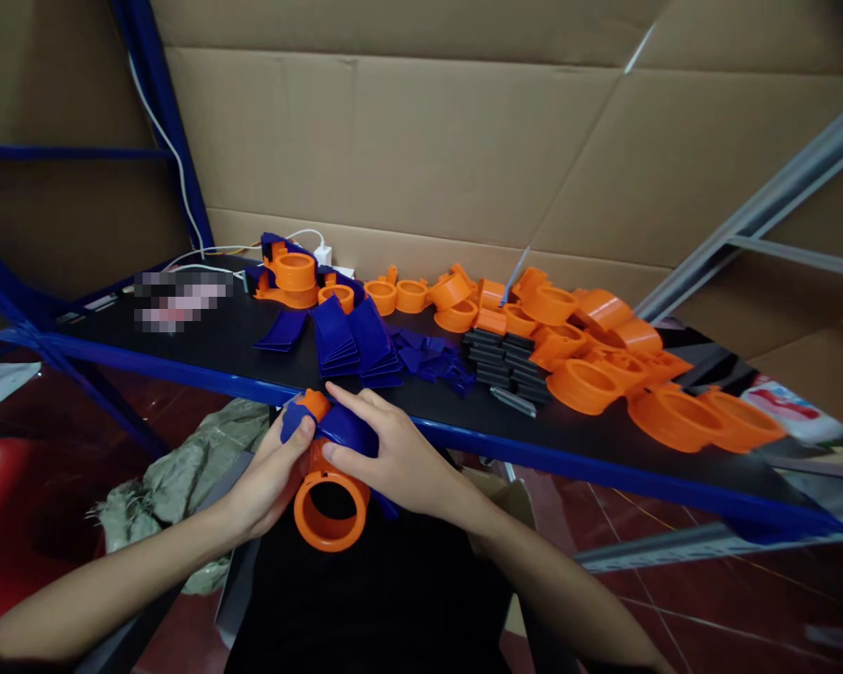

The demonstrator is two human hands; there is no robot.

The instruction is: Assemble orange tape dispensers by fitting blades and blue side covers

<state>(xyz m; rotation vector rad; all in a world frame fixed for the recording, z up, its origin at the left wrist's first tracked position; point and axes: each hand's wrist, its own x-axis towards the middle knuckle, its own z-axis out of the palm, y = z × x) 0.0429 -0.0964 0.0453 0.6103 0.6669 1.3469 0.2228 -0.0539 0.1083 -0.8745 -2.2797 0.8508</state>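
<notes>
Left hand (271,473): you pinch the blue piece (344,426).
Right hand (393,459): clamped over the orange ring (329,510); press squarely below the counter (253,386).

- Brown cardboard sheets (407,140) form the far wall.
- A black counter (203,328) with a blue front edge runs left to right.
- Dark red floor tiles (709,580) lie beneath.
- A grey metal rack frame (765,211) slants at the right.

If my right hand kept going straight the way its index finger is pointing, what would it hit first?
The right hand points up and left across the blue piece it holds. Straight on, it would likely first meet the orange cap at the left hand fingers; depth is unclear.
</notes>
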